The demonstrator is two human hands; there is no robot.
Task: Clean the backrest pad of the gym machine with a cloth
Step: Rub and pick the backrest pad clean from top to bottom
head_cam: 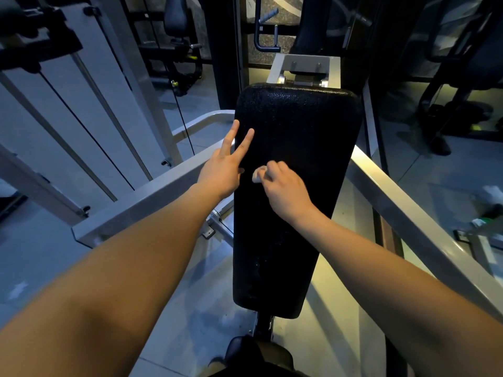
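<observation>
I see the black backrest pad (296,164) running lengthwise down the middle of my view, its textured face turned up toward me. My right hand (285,189) curls round a small, pale, bunched cloth (258,174) and holds it against the pad's face, about halfway along and a little left of centre. My left hand (223,170) lies at the pad's left edge with two fingers (246,138) stretched straight and spread, their tips touching the pad; it holds nothing. The two hands sit close together, the cloth between them. Grey metal frame rails (152,197) slant away on both sides of the pad, and a grey bracket (304,69) sits at its far end. Pale floor tiles (40,248) lie below.
</observation>
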